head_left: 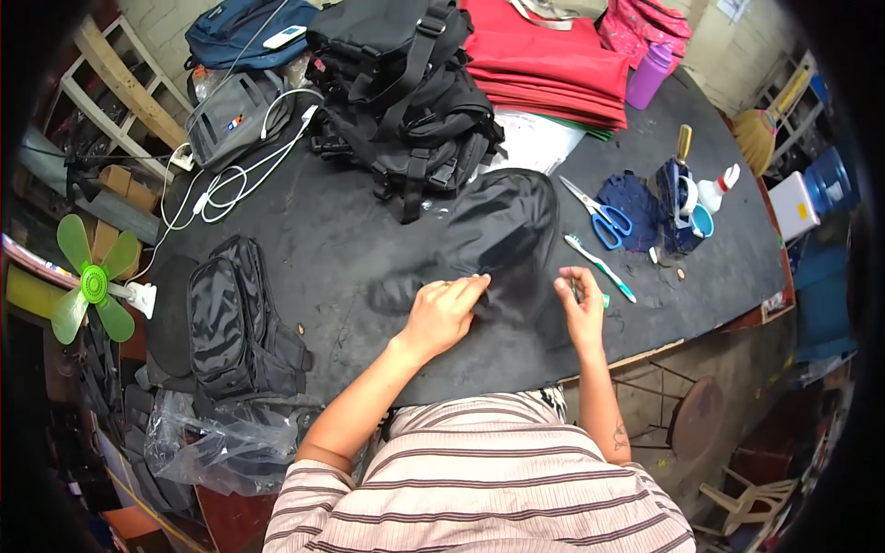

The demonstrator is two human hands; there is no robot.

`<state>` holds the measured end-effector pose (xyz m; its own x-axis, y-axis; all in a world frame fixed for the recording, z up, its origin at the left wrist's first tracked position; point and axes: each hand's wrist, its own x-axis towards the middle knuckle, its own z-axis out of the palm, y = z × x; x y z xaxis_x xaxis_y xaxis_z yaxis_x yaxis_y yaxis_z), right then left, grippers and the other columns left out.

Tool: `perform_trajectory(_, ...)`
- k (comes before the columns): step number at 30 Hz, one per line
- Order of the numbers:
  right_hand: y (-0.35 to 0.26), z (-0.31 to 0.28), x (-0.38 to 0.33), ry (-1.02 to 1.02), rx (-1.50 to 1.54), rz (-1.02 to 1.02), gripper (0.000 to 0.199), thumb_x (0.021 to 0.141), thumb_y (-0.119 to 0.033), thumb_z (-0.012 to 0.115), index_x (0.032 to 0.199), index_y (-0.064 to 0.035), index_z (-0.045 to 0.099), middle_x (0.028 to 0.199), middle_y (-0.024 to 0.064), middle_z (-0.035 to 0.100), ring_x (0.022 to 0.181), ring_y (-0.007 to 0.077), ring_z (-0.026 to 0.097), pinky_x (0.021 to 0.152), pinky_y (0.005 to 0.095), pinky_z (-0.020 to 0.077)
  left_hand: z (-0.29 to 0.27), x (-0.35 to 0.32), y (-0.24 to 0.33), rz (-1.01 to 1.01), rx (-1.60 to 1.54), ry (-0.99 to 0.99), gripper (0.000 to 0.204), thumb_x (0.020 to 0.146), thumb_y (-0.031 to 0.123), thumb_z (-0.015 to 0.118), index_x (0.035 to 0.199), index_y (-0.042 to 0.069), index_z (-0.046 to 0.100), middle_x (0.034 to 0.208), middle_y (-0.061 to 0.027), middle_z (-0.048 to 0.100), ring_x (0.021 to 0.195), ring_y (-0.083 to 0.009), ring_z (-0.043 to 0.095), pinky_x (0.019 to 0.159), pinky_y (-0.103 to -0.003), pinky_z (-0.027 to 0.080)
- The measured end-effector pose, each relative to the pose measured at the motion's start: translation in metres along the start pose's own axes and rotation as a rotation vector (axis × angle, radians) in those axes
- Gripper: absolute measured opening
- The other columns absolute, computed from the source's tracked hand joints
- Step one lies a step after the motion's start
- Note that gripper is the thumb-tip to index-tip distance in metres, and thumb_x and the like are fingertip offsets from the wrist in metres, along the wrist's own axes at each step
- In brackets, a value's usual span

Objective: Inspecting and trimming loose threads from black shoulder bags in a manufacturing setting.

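Note:
A black fabric piece [502, 226] lies on the dark work table [359, 240] in front of me. My left hand [442, 311] rests flat on its near edge, fingers pressing the cloth. My right hand [581, 304] hovers just right of the fabric, fingers curled around a small green-tipped object that I cannot identify. A green and white toothbrush [599, 267] lies beside my right hand. Blue-handled scissors [599, 217] sit a little farther back.
Black backpacks [406, 92] are piled at the back. Red folded fabric [553, 60] and a purple bottle [650, 74] sit at the back right. A black bag [235, 318] and a green fan [92, 281] are on the left. White cables [240, 180] trail across the table.

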<state>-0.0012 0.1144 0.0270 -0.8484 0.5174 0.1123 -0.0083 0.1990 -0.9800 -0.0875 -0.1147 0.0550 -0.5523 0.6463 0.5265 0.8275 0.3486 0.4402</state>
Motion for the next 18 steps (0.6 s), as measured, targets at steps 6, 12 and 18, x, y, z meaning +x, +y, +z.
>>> perform_trajectory(6, -0.039, 0.001, 0.0, 0.066, 0.207, 0.023, 0.017, 0.088, -0.013, 0.062, 0.1, -0.0016, 0.057, 0.09, -0.001, 0.056, 0.083, 0.0059, 0.051, 0.075, 0.0198, 0.042, -0.029, 0.075, 0.025, -0.678, -0.661, 0.557, 0.052, 0.092, 0.025, 0.058, 0.054, 0.006, 0.028, 0.053, 0.0083, 0.03, 0.05, -0.0055, 0.024, 0.042, -0.03, 0.021)
perform_trajectory(12, -0.041, -0.013, 0.002, -0.266, 0.678, 0.349, 0.039, 0.094, -0.034, 0.049, 0.118, -0.0034, 0.05, 0.091, 0.0113, 0.064, 0.047, 0.0057, 0.031, 0.044, 0.0217, 0.0283, -0.002, 0.066, 0.009, -0.775, -1.29, 0.796, 0.038, 0.095, 0.02, 0.054, 0.062, 0.013, 0.037, 0.065, 0.0085, 0.042, 0.059, -0.0029, 0.036, 0.054, -0.023, 0.034)
perform_trajectory(18, -0.041, -0.001, 0.002, -0.347, 0.69, 0.44, 0.056, 0.081, -0.008, 0.067, 0.128, -0.0001, 0.039, 0.088, 0.0095, 0.064, 0.048, 0.0033, 0.035, 0.045, 0.0207, 0.0304, 0.002, 0.047, 0.002, -0.772, -1.743, 0.557, 0.031, 0.095, 0.025, 0.05, 0.114, 0.0, 0.053, 0.123, -0.0095, 0.055, 0.113, -0.0214, 0.052, 0.1, -0.038, 0.039)
